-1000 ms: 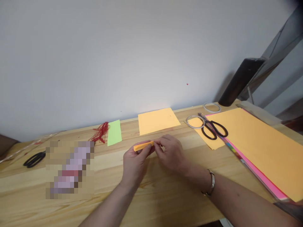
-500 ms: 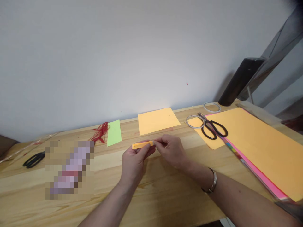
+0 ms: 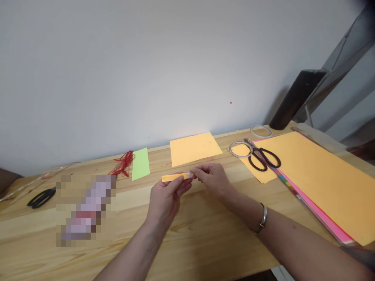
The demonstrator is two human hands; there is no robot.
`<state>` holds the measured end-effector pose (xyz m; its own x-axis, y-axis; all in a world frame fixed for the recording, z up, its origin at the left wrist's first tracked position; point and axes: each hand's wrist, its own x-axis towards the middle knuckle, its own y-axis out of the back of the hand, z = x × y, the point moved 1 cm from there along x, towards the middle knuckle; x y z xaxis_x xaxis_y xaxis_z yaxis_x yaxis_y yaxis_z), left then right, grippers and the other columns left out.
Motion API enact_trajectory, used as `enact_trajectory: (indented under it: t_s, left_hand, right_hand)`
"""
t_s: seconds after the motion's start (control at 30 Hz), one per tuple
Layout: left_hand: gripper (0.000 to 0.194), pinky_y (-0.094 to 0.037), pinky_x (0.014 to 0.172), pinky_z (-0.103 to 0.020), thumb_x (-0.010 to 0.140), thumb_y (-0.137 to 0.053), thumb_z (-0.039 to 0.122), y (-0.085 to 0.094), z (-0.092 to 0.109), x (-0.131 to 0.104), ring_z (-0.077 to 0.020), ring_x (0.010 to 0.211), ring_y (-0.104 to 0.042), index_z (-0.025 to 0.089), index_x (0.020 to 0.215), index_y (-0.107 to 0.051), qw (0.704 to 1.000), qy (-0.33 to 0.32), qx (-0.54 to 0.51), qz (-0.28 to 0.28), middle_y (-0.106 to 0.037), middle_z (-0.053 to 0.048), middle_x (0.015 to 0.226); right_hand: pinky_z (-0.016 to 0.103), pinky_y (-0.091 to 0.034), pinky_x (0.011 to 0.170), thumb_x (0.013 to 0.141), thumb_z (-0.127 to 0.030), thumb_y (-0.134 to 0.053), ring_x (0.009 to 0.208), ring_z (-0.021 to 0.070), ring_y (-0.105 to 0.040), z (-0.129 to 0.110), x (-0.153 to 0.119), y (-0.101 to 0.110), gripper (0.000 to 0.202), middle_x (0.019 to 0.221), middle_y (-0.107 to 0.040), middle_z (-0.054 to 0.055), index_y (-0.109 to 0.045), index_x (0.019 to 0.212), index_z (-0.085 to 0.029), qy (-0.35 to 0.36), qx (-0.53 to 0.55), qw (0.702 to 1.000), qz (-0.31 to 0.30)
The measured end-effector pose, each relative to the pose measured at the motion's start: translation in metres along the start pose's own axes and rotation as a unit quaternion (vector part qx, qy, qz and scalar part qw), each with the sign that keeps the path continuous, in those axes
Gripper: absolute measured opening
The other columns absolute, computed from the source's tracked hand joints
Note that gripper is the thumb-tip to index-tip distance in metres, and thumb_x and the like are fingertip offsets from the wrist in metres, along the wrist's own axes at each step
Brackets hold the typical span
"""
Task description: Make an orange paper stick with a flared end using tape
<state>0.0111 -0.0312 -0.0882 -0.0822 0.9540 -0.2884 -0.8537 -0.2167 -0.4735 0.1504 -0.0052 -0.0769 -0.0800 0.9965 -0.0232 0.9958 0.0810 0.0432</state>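
Change vs. earlier frames: the folded orange strip now shows a broad, flat face to the camera; in the first frame its layered edge was turned this way. A whitish portion is more plainly seen at its right end. Both hands remain at centre frame, with only a slight shift. Surrounding items on the desk unchanged in arrangement.

Left hand: comes up from lower centre, back of hand partly toward the camera. Pinching the strip, thumb laid across the front, fingers curled behind and below. Strip is near horizontal, raised slightly at its right end, its left end protruding past the hand.

Right hand: enters from lower right, forearm slanting up and left, silver bracelet at wrist. Thumb and index finger pinched together at the whitish right end; other fingers curled in. Fingertips of the two hands are close to each other.

Surroundings: orange sheet lies beyond the hands, at upper centre of the desk; green paper left of it, red threads beside that. Black-handled scissors at right, near a large orange sheet. Pixelated area at left: contents cannot be told.
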Motion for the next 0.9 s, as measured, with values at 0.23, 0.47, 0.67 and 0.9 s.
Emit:
enact_trajectory:
  t_s: [0.23,0.47,0.67,0.9]
  left_hand:
    - [0.015,-0.056,0.068,-0.030,0.061,-0.077,0.015,-0.001,-0.001,0.000,-0.0209,0.069,-0.070,0.009,0.073,-0.070,1.000,0.004,0.007,0.008,-0.073,-0.010,0.071]
    - [0.018,-0.055,0.066,-0.027,0.061,-0.077,0.016,-0.002,0.000,-0.003,-0.0179,0.067,-0.069,0.009,0.076,-0.071,1.000,0.004,0.023,-0.010,-0.074,-0.009,0.072]
    - [0.018,-0.056,0.069,-0.029,0.061,-0.077,0.017,0.001,0.002,0.001,-0.0185,0.069,-0.069,0.010,0.076,-0.071,1.000,0.000,0.009,-0.006,-0.074,-0.010,0.074]
    - [0.018,-0.056,0.068,-0.029,0.060,-0.078,0.018,0.002,0.006,0.002,-0.0185,0.067,-0.069,0.009,0.073,-0.071,0.999,-0.024,0.034,0.034,-0.073,-0.009,0.070]
  right_hand:
    - [0.025,-0.049,0.062,0.068,-0.029,-0.067,0.065,0.0126,-0.061,0.006,0.004,-0.001,0.015,0.068,-0.068,0.001,-0.067,0.071,-0.015,-0.003,0.014,1.000,0.017]
    - [0.026,-0.049,0.065,0.067,-0.031,-0.068,0.069,0.0127,-0.060,0.011,0.005,-0.001,0.022,0.075,-0.066,0.003,-0.066,0.080,-0.013,-0.015,-0.020,1.000,-0.012]
    - [0.025,-0.048,0.061,0.062,-0.031,-0.075,0.067,0.0120,-0.057,0.009,0.004,-0.001,0.035,0.076,-0.064,0.002,-0.065,0.089,-0.013,0.006,-0.078,0.997,-0.013]
    - [0.030,-0.044,0.075,0.084,-0.022,-0.059,0.082,0.0161,-0.055,0.006,-0.007,0.000,0.009,0.084,-0.065,0.004,-0.065,0.089,-0.018,0.308,-0.268,0.911,0.059]
